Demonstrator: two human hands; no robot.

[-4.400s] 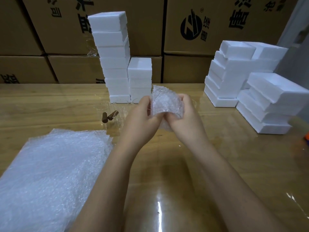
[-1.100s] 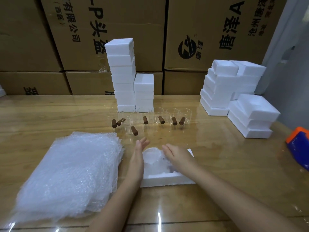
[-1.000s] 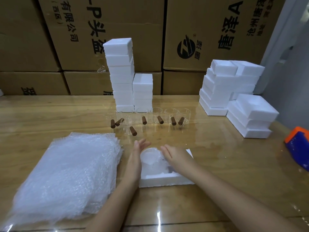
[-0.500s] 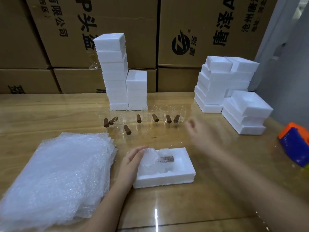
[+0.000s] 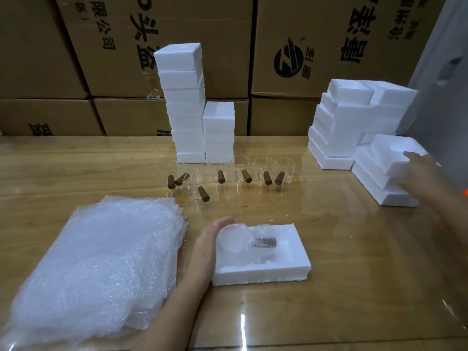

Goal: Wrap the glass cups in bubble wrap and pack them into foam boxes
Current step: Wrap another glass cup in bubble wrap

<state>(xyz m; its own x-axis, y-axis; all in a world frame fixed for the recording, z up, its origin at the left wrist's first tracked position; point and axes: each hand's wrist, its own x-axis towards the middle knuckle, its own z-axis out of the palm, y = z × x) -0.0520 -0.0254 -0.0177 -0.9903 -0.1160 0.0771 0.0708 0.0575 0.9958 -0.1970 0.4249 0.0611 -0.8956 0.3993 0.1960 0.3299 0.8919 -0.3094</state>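
1. One bubble-wrapped glass cup, brown wooden handle visible through the wrap, now lies on its side in the recess of the open white foam box base at the near-centre of the glossy wooden table. A few sec. earlier it was held up in both hands, so the wrap step for this unit is done.
2. L hand: stays at the box's left end, w/ palm and relaxed fingers resting against the box wall and the wrapped cup. No grip.
3. R hand: has left the box since approx. 1 sec. ago and now reaches the low stack of white foam pieces at far right. Fingers are extended and hold nothing. Motion blur means contact w/ the top piece cannot be confirmed.
4. Judgement: R hand is likely fetching a cover to close the box, while L hand steadies the base.
5. Remaining: clear unwrapped glass cups w/ brown handles stand in a row mid-table, and clear bubble-wrap sheets are piled at left. Most of the task is still ahead.
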